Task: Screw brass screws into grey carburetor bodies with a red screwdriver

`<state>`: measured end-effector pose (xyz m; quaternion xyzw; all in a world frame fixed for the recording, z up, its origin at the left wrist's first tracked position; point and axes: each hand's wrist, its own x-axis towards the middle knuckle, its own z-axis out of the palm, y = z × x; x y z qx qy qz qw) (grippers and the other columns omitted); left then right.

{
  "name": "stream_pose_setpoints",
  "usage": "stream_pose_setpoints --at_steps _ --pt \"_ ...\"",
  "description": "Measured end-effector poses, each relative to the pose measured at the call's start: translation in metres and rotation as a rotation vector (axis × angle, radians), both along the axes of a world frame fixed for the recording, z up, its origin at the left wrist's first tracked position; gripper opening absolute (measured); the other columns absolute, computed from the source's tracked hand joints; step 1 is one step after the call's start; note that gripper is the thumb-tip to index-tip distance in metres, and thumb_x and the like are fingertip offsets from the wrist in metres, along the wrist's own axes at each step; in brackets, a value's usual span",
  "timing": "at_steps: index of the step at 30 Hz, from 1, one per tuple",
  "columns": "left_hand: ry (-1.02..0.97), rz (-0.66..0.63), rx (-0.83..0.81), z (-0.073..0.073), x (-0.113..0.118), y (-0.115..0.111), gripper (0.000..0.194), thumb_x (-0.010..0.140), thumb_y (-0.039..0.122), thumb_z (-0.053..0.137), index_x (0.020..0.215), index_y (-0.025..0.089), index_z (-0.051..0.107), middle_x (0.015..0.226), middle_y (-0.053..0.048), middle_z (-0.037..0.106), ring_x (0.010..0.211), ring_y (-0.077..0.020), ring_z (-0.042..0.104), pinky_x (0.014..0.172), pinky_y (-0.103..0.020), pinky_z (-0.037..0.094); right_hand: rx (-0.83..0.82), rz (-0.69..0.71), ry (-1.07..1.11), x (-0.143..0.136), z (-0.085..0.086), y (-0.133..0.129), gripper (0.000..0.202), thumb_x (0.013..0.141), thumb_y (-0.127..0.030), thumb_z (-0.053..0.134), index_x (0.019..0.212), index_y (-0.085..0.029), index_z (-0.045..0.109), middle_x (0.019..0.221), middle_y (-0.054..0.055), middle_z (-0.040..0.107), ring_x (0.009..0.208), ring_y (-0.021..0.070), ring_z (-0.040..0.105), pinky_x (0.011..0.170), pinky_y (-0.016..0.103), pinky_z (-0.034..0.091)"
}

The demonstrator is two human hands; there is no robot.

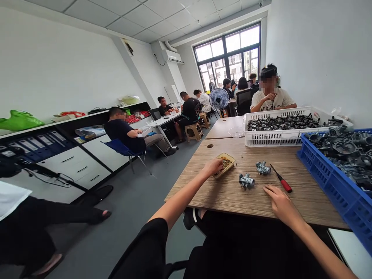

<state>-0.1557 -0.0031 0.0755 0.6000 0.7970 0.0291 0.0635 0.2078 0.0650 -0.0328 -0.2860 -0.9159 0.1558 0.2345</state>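
Observation:
My left hand (214, 166) reaches over the near left edge of a small yellowish tray (231, 165) of tiny brass-coloured parts (225, 164). Its fingers are bent together among the parts, and what the tips hold is hidden. On the table's near side my right hand (280, 202) rests palm down, fingers stretched out, holding nothing. Just beyond its fingertips lies a screwdriver (283, 181) with a red and black handle. Two metal carburetors lie between my hands: one nearer me (246, 181), the other slightly farther back (263, 168).
A white crate (273, 137) of dark metal parts stands across the wood-grain table (186, 184). At right, a blue crate (328, 182) holds more carburetor bodies. A person (273, 95) sits opposite. Others sit farther off by a fan (219, 99); someone's legs (58, 215) show at left.

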Motion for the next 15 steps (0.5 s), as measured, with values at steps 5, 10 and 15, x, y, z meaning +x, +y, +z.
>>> stream_pose_setpoints --at_steps 5,10,15 --pt "-0.026 -0.096 0.023 0.002 0.012 0.006 0.022 0.088 0.016 0.055 0.097 0.019 0.075 0.1 -0.009 0.074 0.092 -0.0211 0.067 0.078 -0.027 0.048 0.052 0.021 0.016 0.001 -0.012 0.005 0.056 0.089 -0.008 0.036 0.134 -0.015 0.069 0.139 0.012 0.066 0.134 0.0267 0.058 0.115 0.05 0.048" --pt "-0.037 -0.138 -0.025 0.001 0.01 0.014 0.021 0.078 0.007 0.055 0.082 0.016 0.074 0.084 -0.008 0.072 0.076 -0.0208 0.064 0.07 -0.03 0.046 0.104 0.073 0.016 0.005 -0.041 0.027 0.055 0.09 -0.014 0.039 0.136 -0.018 0.068 0.139 0.011 0.066 0.132 0.0283 0.06 0.111 0.049 0.052" --pt "-0.058 -0.12 -0.038 0.003 0.007 0.015 0.02 0.072 0.007 0.057 0.078 0.019 0.073 0.077 -0.006 0.07 0.07 -0.0199 0.061 0.066 -0.03 0.045 0.096 0.093 0.031 0.006 -0.053 0.036 0.054 0.089 -0.018 0.043 0.135 -0.023 0.069 0.139 0.009 0.066 0.131 0.0299 0.061 0.108 0.05 0.054"
